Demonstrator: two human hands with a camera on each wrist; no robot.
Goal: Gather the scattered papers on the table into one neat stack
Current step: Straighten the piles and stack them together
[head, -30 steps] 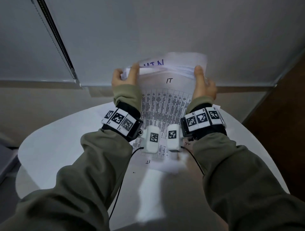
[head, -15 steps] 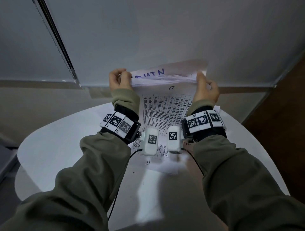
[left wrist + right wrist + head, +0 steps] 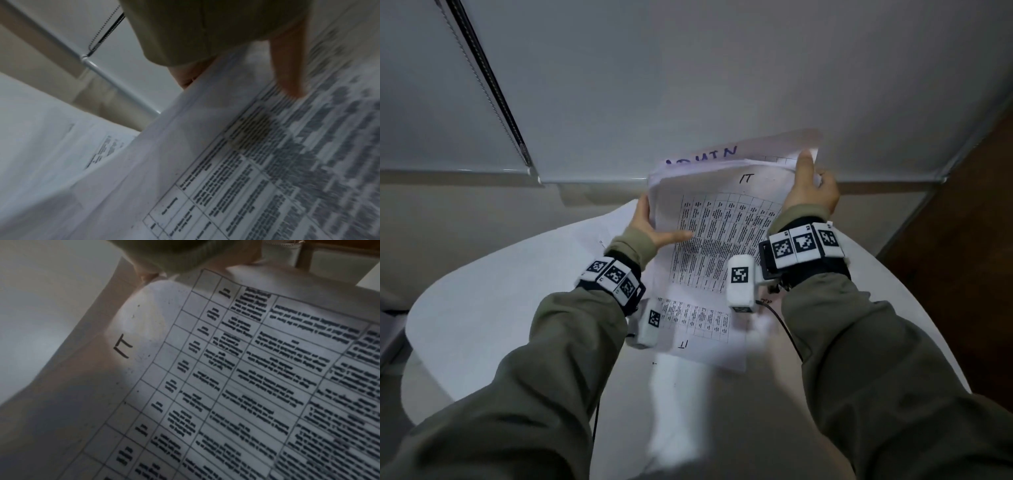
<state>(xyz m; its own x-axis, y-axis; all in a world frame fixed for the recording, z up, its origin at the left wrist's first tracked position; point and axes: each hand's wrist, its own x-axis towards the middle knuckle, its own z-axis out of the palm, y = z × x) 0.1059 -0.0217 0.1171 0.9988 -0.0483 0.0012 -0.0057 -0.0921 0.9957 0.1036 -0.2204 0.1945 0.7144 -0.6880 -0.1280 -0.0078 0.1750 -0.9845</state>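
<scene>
I hold a stack of papers (image 3: 722, 233) tilted up above the white table (image 3: 482, 308); its top sheet is a printed table marked "IT". My left hand (image 3: 654, 229) holds the stack's left edge, with the thumb (image 3: 287, 71) lying on the printed face and the fingers behind. My right hand (image 3: 811, 192) grips the far right corner, thumb on top. A sheet with blue handwriting (image 3: 705, 156) sticks out at the far end of the stack. More paper (image 3: 61, 146) lies flat on the table under the stack. In the right wrist view the top sheet (image 3: 246, 386) fills the frame.
The rounded white table ends at a beige wall (image 3: 465, 212) with a lowered white blind (image 3: 688, 85) and its bead chain (image 3: 482, 78) above. Brown floor (image 3: 962, 240) lies off the table's right side.
My left hand has slid from the stack's far left corner down to the middle of its left edge. The stack has turned a little, its far end swinging right.
</scene>
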